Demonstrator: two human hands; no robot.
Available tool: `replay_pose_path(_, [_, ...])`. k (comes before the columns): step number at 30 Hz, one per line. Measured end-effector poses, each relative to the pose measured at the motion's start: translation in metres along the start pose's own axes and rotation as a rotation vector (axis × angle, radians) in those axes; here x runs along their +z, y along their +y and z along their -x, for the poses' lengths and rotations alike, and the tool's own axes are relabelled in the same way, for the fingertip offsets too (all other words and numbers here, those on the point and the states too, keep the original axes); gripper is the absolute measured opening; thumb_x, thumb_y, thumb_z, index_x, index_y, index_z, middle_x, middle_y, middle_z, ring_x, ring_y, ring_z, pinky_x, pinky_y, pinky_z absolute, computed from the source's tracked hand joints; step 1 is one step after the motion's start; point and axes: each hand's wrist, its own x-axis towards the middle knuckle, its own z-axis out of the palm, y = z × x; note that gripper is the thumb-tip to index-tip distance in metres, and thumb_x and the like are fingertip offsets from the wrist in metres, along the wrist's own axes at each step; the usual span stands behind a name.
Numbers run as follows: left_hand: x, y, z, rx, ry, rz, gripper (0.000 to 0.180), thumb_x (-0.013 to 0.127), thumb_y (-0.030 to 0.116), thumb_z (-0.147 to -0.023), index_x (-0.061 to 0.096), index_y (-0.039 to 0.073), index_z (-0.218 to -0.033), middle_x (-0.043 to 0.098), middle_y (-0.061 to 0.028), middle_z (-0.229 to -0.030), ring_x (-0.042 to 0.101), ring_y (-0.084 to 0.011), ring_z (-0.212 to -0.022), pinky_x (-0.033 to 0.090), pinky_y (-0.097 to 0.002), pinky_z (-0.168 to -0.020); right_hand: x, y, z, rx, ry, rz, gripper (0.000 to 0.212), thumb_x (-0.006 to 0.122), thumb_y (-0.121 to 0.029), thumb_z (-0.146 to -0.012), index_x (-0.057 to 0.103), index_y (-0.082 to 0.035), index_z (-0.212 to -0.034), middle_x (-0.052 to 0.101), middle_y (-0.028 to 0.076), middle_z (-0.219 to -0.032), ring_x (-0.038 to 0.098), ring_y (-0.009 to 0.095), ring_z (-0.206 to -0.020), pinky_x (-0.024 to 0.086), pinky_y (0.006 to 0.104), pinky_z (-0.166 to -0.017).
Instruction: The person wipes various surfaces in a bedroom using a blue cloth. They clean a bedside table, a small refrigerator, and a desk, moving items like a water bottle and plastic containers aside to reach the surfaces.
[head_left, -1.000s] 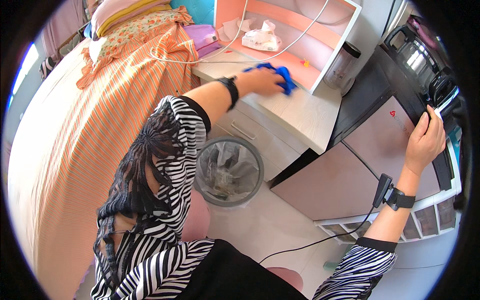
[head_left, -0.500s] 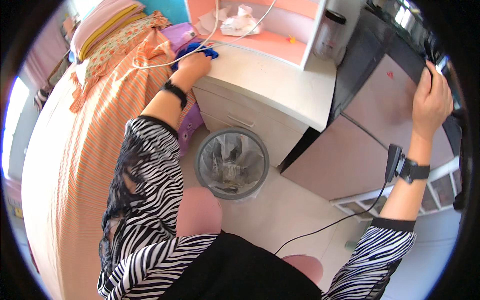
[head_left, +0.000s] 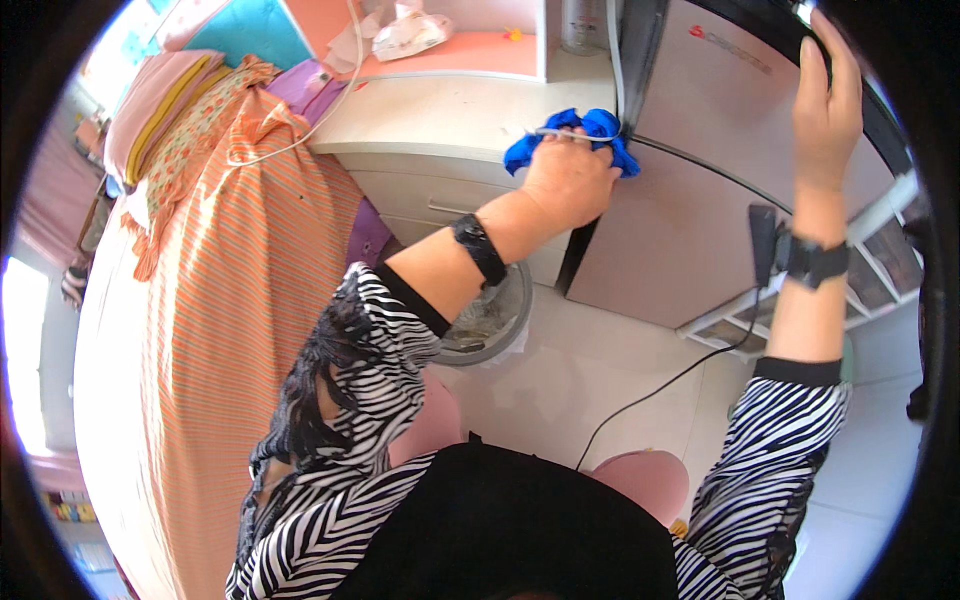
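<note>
My left hand [head_left: 572, 185] is closed around a bunched blue cloth [head_left: 600, 125] at the right end of the white desk [head_left: 450, 115], beside the fridge. Across the cloth and fingertips runs a white cable [head_left: 614, 60]; whether the fingers grip it too, I cannot tell. My right hand [head_left: 832, 125] is raised at the far right, near the top edge of a pinkish-grey two-door fridge [head_left: 690, 230]. Its fingers are stretched out, with nothing visible in them. A black device with a cord [head_left: 763, 240] sits at my right wrist strap.
A grey-rimmed waste bin [head_left: 515, 335] stands below the desk drawers, partly behind my left forearm. On the left is a bed with an orange striped cover [head_left: 240, 330] and folded bedding [head_left: 150, 110]. A pink shelf [head_left: 480, 55] holds a white tissue pack [head_left: 412, 35].
My left hand has moved right along the desk with the blue cloth, from its left end to the fridge side. My right hand's fingers have straightened. The view has shifted right.
</note>
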Motion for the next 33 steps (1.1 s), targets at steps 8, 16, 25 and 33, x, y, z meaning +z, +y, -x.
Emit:
replay_pose_path(8, [-0.021, -0.015, -0.013, -0.072, -0.14, 0.266, 0.033, 0.044, 0.034, -0.087, 0.067, 0.01, -0.084, 0.067, -0.0129, -0.082, 0.063, -0.0303, -0.079, 0.049, -0.0413, -0.072, -0.04, -0.13, 0.25, 0.976, -0.743, -0.517, 0.015, 0.053, -0.014, -0.086, 0.06, -0.003, -0.093, 0.062, 0.012, -0.077, 0.06, 0.025, -0.069, 0.049, 0.0336, -0.065])
replay_pose_path(16, [-0.019, -0.017, -0.01, 0.019, -0.076, 0.294, 0.027, 0.05, 0.031, -0.085, 0.064, 0.008, -0.085, 0.063, -0.0172, -0.079, 0.058, -0.0368, -0.074, 0.047, -0.043, -0.068, 0.046, -0.219, 0.435, 2.009, -0.906, -0.825, 0.055, 0.035, -0.052, -0.092, 0.054, -0.01, -0.122, 0.057, 0.007, -0.119, 0.048, 0.024, -0.111, 0.035, 0.0449, -0.094])
replay_pose_path(25, [-0.022, -0.016, -0.004, 0.037, -0.087, 0.261, 0.025, 0.05, 0.03, -0.086, 0.064, 0.009, -0.088, 0.063, -0.016, -0.075, 0.058, -0.037, -0.071, 0.047, -0.0423, -0.065, 0.065, -0.305, 0.41, 2.017, -1.079, -1.319, 0.07, 0.028, -0.061, -0.091, 0.04, -0.009, -0.136, 0.045, 0.012, -0.133, 0.036, 0.028, -0.126, 0.025, 0.0436, -0.104])
replay_pose_path(33, [-0.001, 0.002, 0.011, 0.04, 0.078, 0.139, 0.024, 0.052, 0.027, -0.086, 0.064, 0.009, -0.095, 0.064, -0.0107, -0.096, 0.059, -0.0302, -0.092, 0.047, -0.0414, -0.081, 0.031, -0.403, 0.416, 1.35, -1.9, -1.444, 0.057, 0.037, -0.046, -0.093, 0.052, 0.001, -0.12, 0.055, 0.018, -0.12, 0.051, 0.029, -0.107, 0.038, 0.0363, -0.094])
